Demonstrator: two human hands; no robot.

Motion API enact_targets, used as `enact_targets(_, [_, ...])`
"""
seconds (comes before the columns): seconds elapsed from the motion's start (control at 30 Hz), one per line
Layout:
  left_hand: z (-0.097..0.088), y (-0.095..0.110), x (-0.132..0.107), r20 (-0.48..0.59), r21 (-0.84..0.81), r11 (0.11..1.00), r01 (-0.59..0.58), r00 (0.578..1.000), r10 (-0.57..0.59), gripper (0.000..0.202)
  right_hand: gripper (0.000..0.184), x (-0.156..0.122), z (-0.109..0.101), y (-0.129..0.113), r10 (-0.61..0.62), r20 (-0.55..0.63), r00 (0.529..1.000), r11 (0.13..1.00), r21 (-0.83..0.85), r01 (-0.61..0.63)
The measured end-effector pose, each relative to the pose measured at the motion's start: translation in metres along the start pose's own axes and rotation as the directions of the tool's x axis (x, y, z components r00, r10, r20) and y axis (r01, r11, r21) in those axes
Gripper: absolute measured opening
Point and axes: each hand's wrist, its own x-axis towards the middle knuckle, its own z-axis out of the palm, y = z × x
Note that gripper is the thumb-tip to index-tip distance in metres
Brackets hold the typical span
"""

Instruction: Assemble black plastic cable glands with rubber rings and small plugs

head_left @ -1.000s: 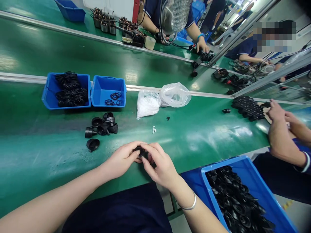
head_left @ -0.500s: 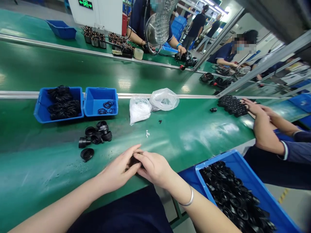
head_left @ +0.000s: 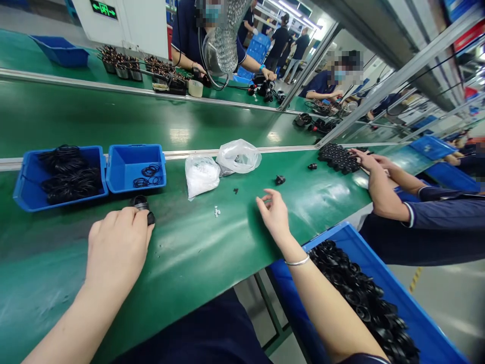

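Black fittings (head_left: 141, 202), left hand (head_left: 116, 242) across them, long axes hidden, facing unclear

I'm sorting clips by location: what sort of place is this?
Probably a factory assembly area. A long green workbench holds blue bins with black loops, a large blue crate beside it is heaped with black parts, and co-workers in dark tops handle things nearby.
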Motion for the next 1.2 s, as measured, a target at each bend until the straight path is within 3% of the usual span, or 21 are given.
enact_targets(0.07, [0.002, 0.001, -0.001, 0.008, -0.004, 1.0, -0.027, 1.0, 0.027, 0.031, 0.023, -0.013, 0.009, -0.019, -0.16, 0.172, 0.972, 0.986, 0.082, 0.148])
enact_targets(0.13, [0.004, 0.002, -0.001, 0.01, -0.02, 0.998, -0.057, 0.998, 0.057, 0.03, 0.016, -0.022, 0.02, -0.041, -0.287, 0.289, 0.913, 0.954, 0.17, 0.247])
enact_targets(0.2, [0.006, 0.005, 0.001, -0.003, -0.05, 0.993, -0.104, 0.995, 0.104, 0.029, 0.015, -0.025, 0.031, -0.057, -0.324, 0.31, 0.894, 0.94, 0.216, 0.265])
enact_targets(0.3, [0.009, 0.013, 0.002, -0.024, -0.138, 0.975, -0.176, 0.984, 0.175, 0.024, 0.011, -0.016, 0.045, -0.069, -0.303, 0.309, 0.902, 0.947, 0.207, 0.247])
enact_targets(0.57, [0.02, 0.029, -0.006, -0.007, -0.413, 0.858, -0.306, 0.943, 0.333, 0.018, 0.009, 0.006, 0.046, -0.072, -0.26, 0.445, 0.857, 0.964, 0.066, 0.259])
enact_targets(0.83, [0.018, 0.031, -0.007, 0.02, -0.486, 0.841, -0.239, 0.959, 0.284, 0.017, 0.007, 0.003, 0.042, -0.064, -0.423, 0.456, 0.783, 0.882, 0.009, 0.472])
enact_targets(0.9, [0.014, 0.032, -0.007, 0.072, -0.546, 0.823, -0.158, 0.97, 0.234, 0.018, 0.008, 0.002, 0.043, -0.065, -0.448, 0.454, 0.77, 0.862, -0.008, 0.506])
enact_targets(0.97, [0.009, 0.034, -0.008, 0.183, -0.663, 0.749, 0.02, 0.974, 0.136, 0.022, 0.01, 0.001, 0.044, -0.066, -0.466, 0.454, 0.76, 0.847, -0.019, 0.531])
enact_targets(1.03, [0.003, 0.036, -0.008, 0.323, -0.786, 0.578, 0.22, 0.943, 0.081, 0.039, 0.011, 0.001, 0.045, -0.066, -0.478, 0.454, 0.752, 0.837, -0.025, 0.547])
enact_targets(1.13, [-0.003, 0.04, -0.007, 0.487, -0.86, 0.269, 0.434, 0.855, 0.178, 0.045, 0.011, -0.001, 0.046, -0.064, -0.492, 0.441, 0.751, 0.828, -0.03, 0.56])
enact_targets(1.2, [-0.005, 0.043, -0.006, 0.541, -0.841, 0.142, 0.522, 0.802, 0.253, 0.043, 0.011, -0.002, 0.047, -0.063, -0.503, 0.425, 0.752, 0.822, -0.032, 0.568])
